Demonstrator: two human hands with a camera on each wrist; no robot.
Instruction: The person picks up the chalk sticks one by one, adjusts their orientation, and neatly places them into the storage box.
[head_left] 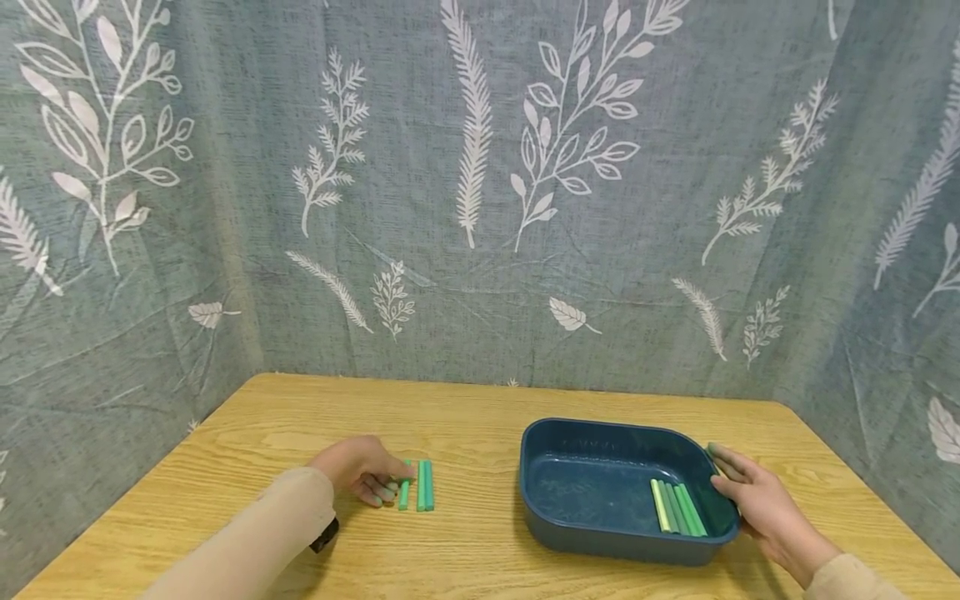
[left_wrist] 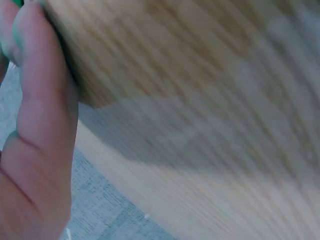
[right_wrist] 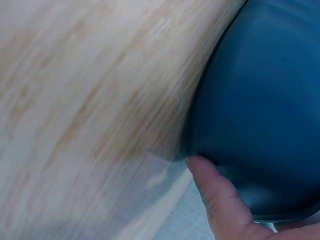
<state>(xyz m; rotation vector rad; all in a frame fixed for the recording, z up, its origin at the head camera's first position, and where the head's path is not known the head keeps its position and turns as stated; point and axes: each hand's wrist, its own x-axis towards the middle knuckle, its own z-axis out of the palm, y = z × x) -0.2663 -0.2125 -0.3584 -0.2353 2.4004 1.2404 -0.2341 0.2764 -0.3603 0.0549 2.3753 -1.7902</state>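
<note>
My left hand reaches in from the left and pinches a green chalk stick, its fingers lying over the stick's far part. Just right of that stick, two more green chalk sticks lie side by side on the table. In the left wrist view, a finger with green smudges shows at the left edge; the stick is mostly out of that view. At the right end of a dark blue plastic tub, my right hand holds the rim, with a finger against the outer wall in the right wrist view.
Inside the tub, several yellow-green to green chalk sticks lie in a row at the right end. The wooden table is bordered by a grey-blue leaf-patterned curtain at the back and sides.
</note>
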